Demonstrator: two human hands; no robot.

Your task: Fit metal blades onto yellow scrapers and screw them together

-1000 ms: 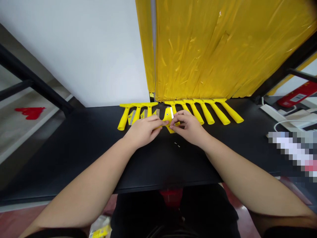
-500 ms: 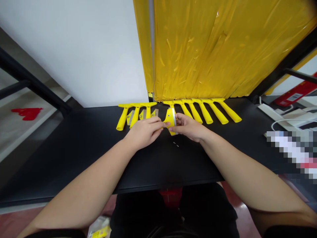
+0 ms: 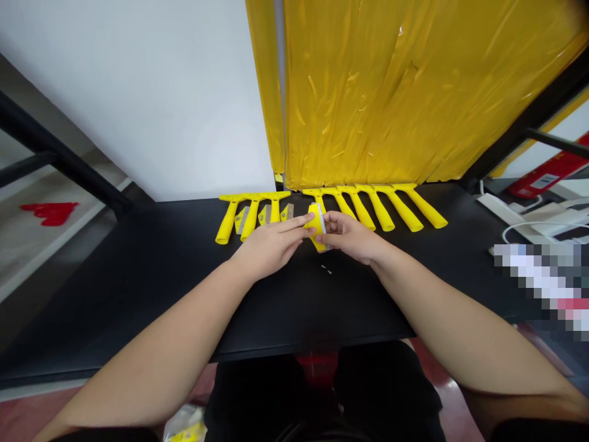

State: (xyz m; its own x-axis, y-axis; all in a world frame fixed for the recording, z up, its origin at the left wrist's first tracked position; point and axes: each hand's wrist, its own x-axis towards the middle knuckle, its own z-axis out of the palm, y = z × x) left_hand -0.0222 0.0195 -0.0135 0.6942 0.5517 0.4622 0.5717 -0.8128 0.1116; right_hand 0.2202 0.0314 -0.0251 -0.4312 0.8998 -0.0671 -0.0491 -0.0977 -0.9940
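Black tabletop (image 3: pixel 313 316) is stretching under both forearms, with yellow plastic sheeting (image 3: pixel 381 92) hanging well beyond the right hand and a white wall (image 3: pixel 138 104) standing beyond the left hand. A row of yellow scrapers (image 3: pixel 396 209) is lying just past the hands, handles slanting toward the person: three sit beyond the left hand, and more run off beyond the right hand, though the right hand is partly hiding where that group begins. Small metal blades (image 3: pixel 264 215) are lying between the scrapers beyond the left hand. Between the hands, another yellow scraper (image 3: pixel 313 225) is being held off the tabletop, a pale metal strip (image 3: pixel 321 218) showing along its head. The left hand (image 3: pixel 271 245) is closing narrowly on it from one side, and the right hand (image 3: pixel 350 236) is pinching it from the other. Tiny white bits (image 3: pixel 326 269) are lying just below the right hand. How many scrapers in the row already carry blades is too small to tell, so what is finished and what is left remains uncertain.
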